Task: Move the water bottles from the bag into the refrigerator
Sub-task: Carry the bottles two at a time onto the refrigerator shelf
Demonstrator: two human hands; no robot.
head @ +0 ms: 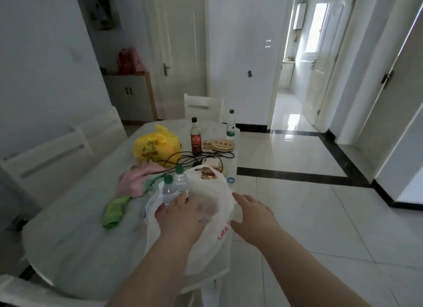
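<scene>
White plastic bag on counter: left hand fingers reach its two water bottles, grip unconfirmed; right hand open beside the bag; extraction pending.

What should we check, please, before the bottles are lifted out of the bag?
1. Bottles upright, caps on: ok.
2. Left hand on the bottles: ok, fingers touch them; a closed grip cannot be told.
3. Right hand steadying the bag: not ok, open beside it.
4. Bag mouth open around the bottles: ok.
5. Bag fully on the table: not ok, it overhangs the edge.
6. Refrigerator in view: not ok.
</scene>
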